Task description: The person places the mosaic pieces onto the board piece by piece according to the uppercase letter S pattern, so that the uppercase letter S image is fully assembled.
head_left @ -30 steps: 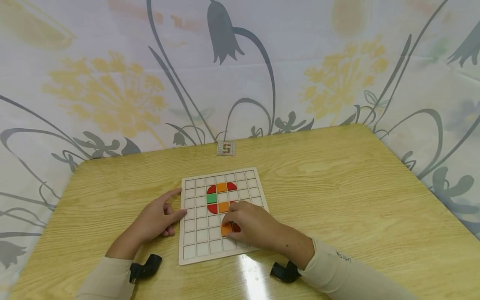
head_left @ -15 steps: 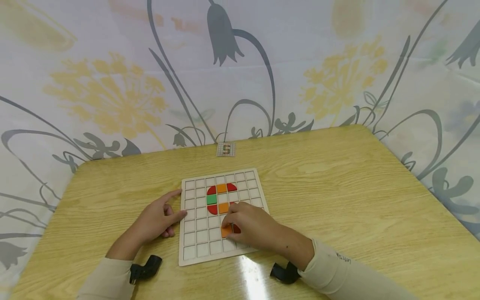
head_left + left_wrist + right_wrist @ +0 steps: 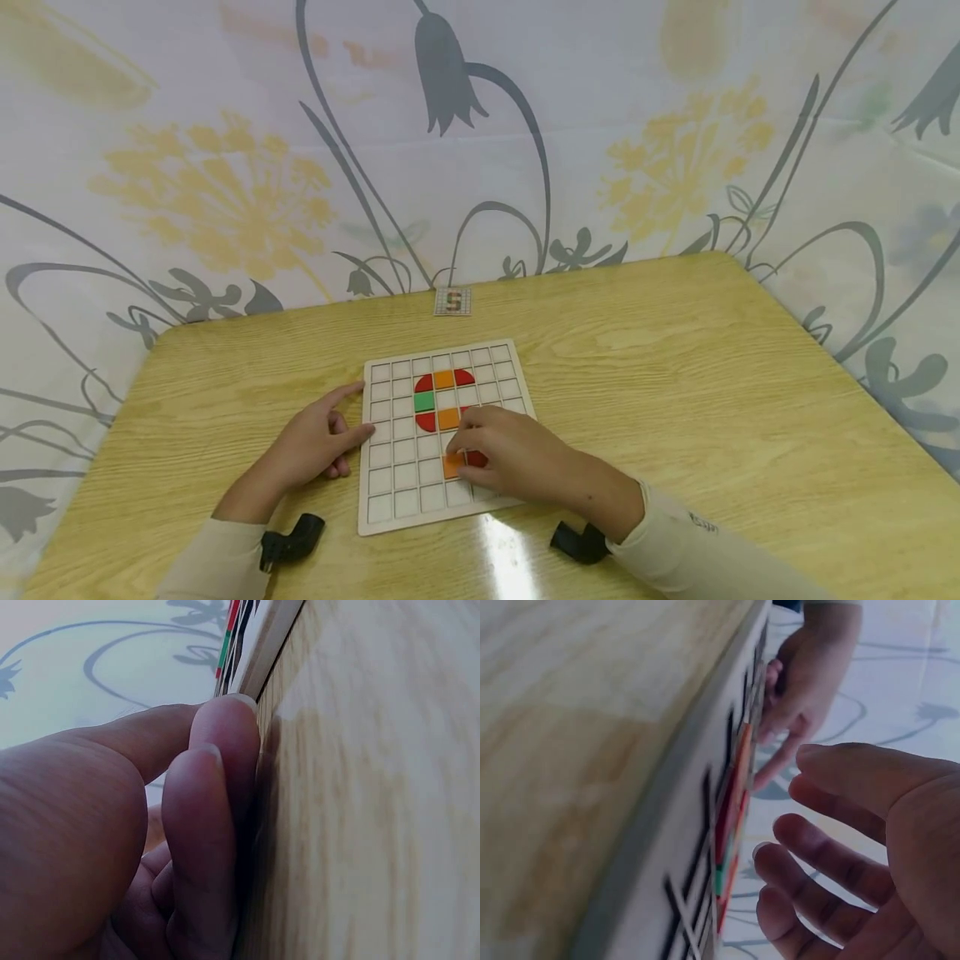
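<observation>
Your right hand [image 3: 510, 454] has barely moved over the last second: it has eased slightly toward 3 o'clock, so the orange tile [image 3: 452, 466] and the red piece [image 3: 476, 458] beside it show a little more. Its fingers look relaxed and spread in the wrist view, touching or hovering just over these pieces; I cannot tell which. That suggests the tile is now seated in its cell, at 6 o'clock from the coloured cluster [image 3: 442, 398].

Your left hand [image 3: 318, 442] has stayed put, fingers straight, pressing the board's [image 3: 390, 492] 9 o'clock edge.

Your right hand hides the cells beneath it. The small card [image 3: 453, 301] at 12 o'clock is too small to read.
</observation>
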`<state>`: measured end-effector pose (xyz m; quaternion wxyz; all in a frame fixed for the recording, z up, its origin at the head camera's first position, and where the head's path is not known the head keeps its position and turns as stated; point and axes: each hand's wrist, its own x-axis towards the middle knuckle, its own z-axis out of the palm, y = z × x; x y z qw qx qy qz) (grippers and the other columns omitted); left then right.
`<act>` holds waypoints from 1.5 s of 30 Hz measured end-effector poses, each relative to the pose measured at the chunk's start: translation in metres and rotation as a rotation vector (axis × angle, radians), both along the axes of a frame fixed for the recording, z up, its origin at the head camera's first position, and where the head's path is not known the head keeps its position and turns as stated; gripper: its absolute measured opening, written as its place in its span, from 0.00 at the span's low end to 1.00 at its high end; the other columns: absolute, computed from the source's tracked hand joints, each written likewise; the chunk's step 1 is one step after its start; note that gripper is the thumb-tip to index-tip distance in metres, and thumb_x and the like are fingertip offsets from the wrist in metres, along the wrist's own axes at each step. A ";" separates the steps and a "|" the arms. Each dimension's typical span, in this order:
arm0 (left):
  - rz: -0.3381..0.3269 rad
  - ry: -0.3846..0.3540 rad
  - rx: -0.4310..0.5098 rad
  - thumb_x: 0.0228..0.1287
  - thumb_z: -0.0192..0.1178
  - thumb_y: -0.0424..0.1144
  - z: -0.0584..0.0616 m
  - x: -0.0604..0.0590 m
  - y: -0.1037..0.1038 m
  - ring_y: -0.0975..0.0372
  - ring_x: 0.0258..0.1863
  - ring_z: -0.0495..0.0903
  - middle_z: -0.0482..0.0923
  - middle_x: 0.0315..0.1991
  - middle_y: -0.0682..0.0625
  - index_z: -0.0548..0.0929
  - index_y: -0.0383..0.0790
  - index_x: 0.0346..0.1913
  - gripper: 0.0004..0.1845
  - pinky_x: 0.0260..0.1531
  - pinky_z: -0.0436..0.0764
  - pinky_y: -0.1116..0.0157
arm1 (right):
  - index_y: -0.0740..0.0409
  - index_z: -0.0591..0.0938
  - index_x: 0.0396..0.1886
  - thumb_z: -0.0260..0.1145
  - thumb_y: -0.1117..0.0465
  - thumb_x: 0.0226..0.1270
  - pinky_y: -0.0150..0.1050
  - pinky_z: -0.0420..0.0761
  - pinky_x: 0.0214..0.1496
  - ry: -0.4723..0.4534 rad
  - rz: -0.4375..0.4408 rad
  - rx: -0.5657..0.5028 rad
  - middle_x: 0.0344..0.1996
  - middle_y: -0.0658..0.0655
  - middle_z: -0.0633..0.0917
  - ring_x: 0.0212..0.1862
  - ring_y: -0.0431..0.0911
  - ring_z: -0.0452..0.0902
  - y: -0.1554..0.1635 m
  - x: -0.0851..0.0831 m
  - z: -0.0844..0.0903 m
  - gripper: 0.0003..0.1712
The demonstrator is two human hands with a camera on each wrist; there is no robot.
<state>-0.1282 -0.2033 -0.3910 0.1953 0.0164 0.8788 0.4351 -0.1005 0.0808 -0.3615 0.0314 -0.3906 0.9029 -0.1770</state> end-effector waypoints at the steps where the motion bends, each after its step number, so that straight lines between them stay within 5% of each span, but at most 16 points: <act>1: 0.000 0.001 -0.001 0.56 0.63 0.52 0.000 0.000 0.000 0.57 0.13 0.77 0.73 0.24 0.45 0.56 0.58 0.69 0.39 0.16 0.79 0.62 | 0.46 0.85 0.40 0.65 0.51 0.60 0.31 0.78 0.48 0.005 0.005 -0.008 0.41 0.45 0.79 0.46 0.38 0.74 0.002 0.001 0.002 0.11; 6: -0.003 0.002 -0.002 0.57 0.63 0.51 0.001 0.000 0.001 0.57 0.13 0.77 0.73 0.24 0.45 0.56 0.58 0.70 0.39 0.16 0.79 0.62 | 0.46 0.84 0.41 0.64 0.50 0.61 0.30 0.78 0.46 0.010 0.017 -0.056 0.42 0.44 0.78 0.44 0.37 0.73 0.017 0.001 0.010 0.12; 21: -0.002 0.002 0.003 0.57 0.63 0.51 -0.002 -0.001 0.004 0.57 0.13 0.77 0.73 0.25 0.45 0.57 0.59 0.69 0.39 0.15 0.79 0.62 | 0.47 0.83 0.39 0.65 0.57 0.61 0.29 0.78 0.35 -0.200 -0.141 -0.209 0.35 0.43 0.79 0.36 0.37 0.74 0.096 -0.011 0.003 0.07; 26: -0.001 0.004 -0.003 0.57 0.63 0.51 -0.002 -0.001 0.004 0.57 0.13 0.77 0.73 0.24 0.45 0.56 0.59 0.69 0.39 0.15 0.79 0.62 | 0.46 0.82 0.36 0.67 0.58 0.59 0.30 0.77 0.33 -0.312 -0.056 -0.246 0.33 0.44 0.80 0.33 0.38 0.73 0.116 -0.015 -0.005 0.06; 34: -0.006 0.007 -0.003 0.57 0.63 0.52 0.000 -0.001 0.004 0.57 0.13 0.77 0.73 0.24 0.45 0.56 0.59 0.69 0.39 0.15 0.79 0.62 | 0.49 0.78 0.41 0.68 0.56 0.57 0.28 0.76 0.27 -0.657 0.128 -0.208 0.27 0.54 0.77 0.26 0.33 0.69 0.135 -0.014 -0.005 0.12; 40: -0.007 0.011 -0.010 0.57 0.63 0.52 0.001 0.000 0.001 0.57 0.13 0.77 0.73 0.24 0.45 0.56 0.58 0.70 0.40 0.15 0.79 0.62 | 0.50 0.76 0.39 0.72 0.56 0.51 0.25 0.72 0.27 -0.711 0.154 -0.153 0.27 0.63 0.76 0.25 0.31 0.65 0.132 -0.010 -0.002 0.16; 45: -0.002 0.001 -0.003 0.56 0.63 0.52 0.001 0.000 0.001 0.58 0.14 0.77 0.73 0.24 0.45 0.56 0.59 0.70 0.40 0.16 0.79 0.62 | 0.47 0.76 0.35 0.74 0.55 0.48 0.24 0.71 0.27 -0.667 0.129 -0.100 0.24 0.55 0.75 0.25 0.31 0.64 0.127 -0.004 -0.001 0.16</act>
